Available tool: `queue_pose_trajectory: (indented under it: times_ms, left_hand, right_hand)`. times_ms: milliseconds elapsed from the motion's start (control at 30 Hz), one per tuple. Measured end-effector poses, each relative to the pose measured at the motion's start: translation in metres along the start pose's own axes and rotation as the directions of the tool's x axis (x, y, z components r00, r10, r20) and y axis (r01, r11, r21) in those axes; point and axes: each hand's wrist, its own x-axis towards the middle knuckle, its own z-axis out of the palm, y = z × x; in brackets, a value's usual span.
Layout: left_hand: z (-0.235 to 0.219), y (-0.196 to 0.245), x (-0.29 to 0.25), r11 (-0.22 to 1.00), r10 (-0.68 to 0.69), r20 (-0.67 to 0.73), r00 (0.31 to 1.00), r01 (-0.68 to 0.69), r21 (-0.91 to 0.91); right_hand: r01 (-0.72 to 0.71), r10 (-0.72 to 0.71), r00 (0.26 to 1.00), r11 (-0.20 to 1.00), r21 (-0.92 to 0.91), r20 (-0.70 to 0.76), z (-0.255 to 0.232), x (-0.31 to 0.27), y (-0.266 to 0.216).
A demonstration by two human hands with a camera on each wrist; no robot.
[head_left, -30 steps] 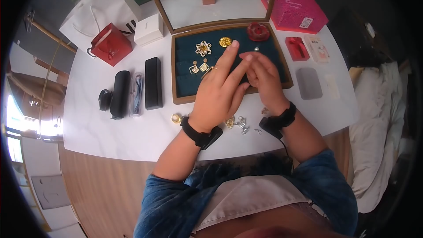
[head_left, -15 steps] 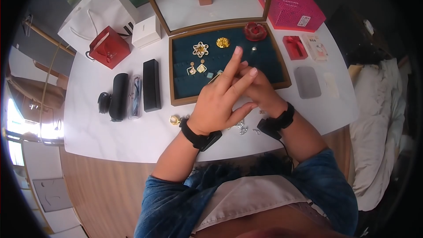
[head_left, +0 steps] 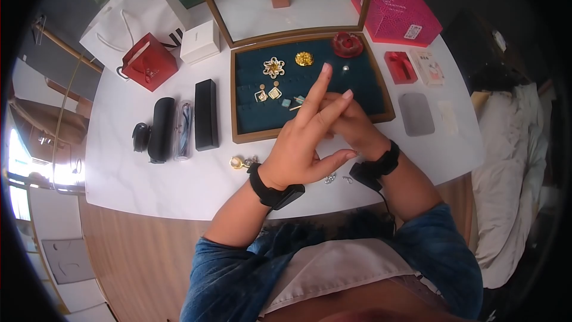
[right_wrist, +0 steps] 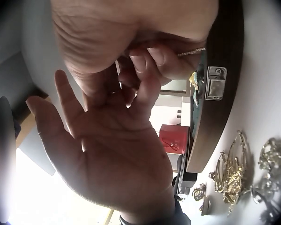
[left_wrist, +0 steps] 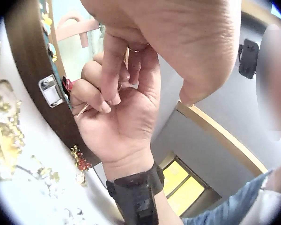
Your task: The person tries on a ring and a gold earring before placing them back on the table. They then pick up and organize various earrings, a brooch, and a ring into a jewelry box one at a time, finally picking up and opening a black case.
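Observation:
My left hand (head_left: pixel 304 137) is held out above the jewelry box with index and middle fingers straight and the thumb spread. Behind it, my right hand (head_left: pixel 357 124) has fingers and thumb closed about one of the left fingers. A thin gold ring (left_wrist: pixel 138 48) shows at that finger in the left wrist view, partly hidden by the hands. A fine beaded ring (right_wrist: pixel 192 51) circles a right finger. Under the hands, the green-lined jewelry box (head_left: pixel 235 125) holds a flower brooch (head_left: pixel 274 68), a yellow brooch (head_left: pixel 304 58), square earrings (head_left: pixel 274 92) and a red flower (head_left: pixel 347 45).
Loose gold and silver jewelry (right_wrist: pixel 234 173) lies in front of the box. To the left stand a long black box (head_left: pixel 206 113), a black case (head_left: pixel 162 128) and a red bag (head_left: pixel 149 62). A pink box (head_left: pixel 396 9) and a grey pad (head_left: pixel 417 113) are at right.
Both hands have drawn slightly toward the body, uncovering more of the box. The left thumb has spread outward, while the right fingers stay at the left finger.

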Motion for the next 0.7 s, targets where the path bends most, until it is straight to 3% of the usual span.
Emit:
queue_pose_trajectory:
  times_ms: [167, 433, 667, 700]
  left_hand:
    - [-0.004, 0.001, 0.000, 0.999, -0.040, 0.033, 0.999, 0.041, -0.014]
    - [-0.001, 0.000, 0.000, 0.968, -0.068, -0.010, 0.998, 0.064, -0.243]
    - [0.003, -0.003, -0.003, 0.875, -0.141, -0.052, 0.989, 0.100, -0.474]
    - [0.003, -0.004, -0.003, 0.922, -0.130, -0.065, 0.989, 0.096, -0.374]
  right_hand:
    - [-0.012, 0.012, 1.000, 0.995, 0.095, -0.010, 0.000, 0.001, 0.004]
    - [-0.064, 0.057, 0.997, 0.987, 0.147, 0.052, 0.001, 0.000, -0.006]
    - [-0.047, 0.046, 0.999, 0.996, 0.080, 0.006, -0.005, 0.000, 0.004]
    - [-0.045, 0.044, 0.999, 0.995, 0.089, 0.007, -0.004, 0.001, 0.005]
